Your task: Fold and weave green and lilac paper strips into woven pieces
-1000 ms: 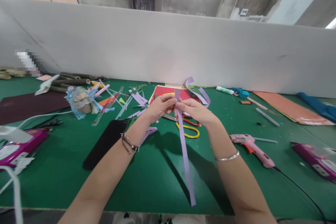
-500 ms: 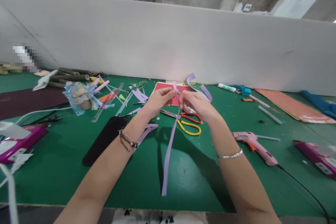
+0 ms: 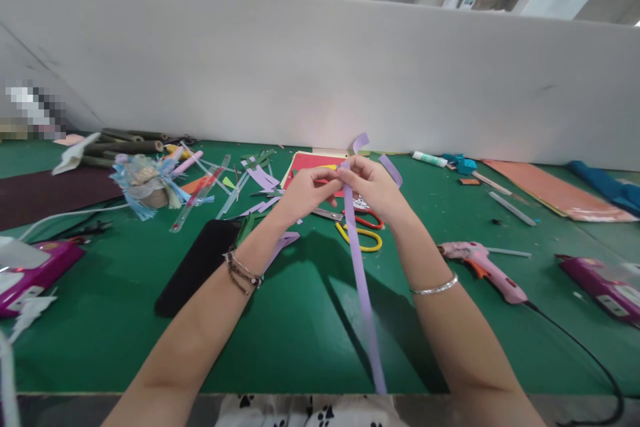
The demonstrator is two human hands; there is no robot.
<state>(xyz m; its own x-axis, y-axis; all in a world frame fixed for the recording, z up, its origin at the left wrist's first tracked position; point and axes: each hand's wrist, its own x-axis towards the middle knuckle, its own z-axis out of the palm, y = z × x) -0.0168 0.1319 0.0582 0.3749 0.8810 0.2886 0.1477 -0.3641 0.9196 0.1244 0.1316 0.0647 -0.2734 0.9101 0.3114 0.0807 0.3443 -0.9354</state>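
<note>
A long purple paper strip [image 3: 359,273] hangs from my fingertips down toward the table's front edge. My left hand [image 3: 311,195] pinches at its upper end, fingers pressed together. Right beside it, my right hand [image 3: 373,188] is closed on the same strip, thumb and fingertips meeting those of the left. What exactly lies between the fingertips is partly hidden. Below the hands lie scissors [image 3: 365,240] with red and yellow handles, behind the strip. Red paper sheets [image 3: 305,163] show behind my hands, and a curled purple strip [image 3: 391,170] sits just past my right hand.
On the right are a pink glue gun [image 3: 493,270] with its cord, a glue stick tube [image 3: 429,159] and orange sheets [image 3: 555,190]. To the left lie a black phone-like slab [image 3: 197,270], a ruler [image 3: 200,193], a blue tasselled bundle [image 3: 150,183] and a purple power strip [image 3: 43,273].
The hanging strip's lower end has swung from left to right and nearer to me. My fingertips have come together, and the right hand has turned. The view has tilted slightly.
</note>
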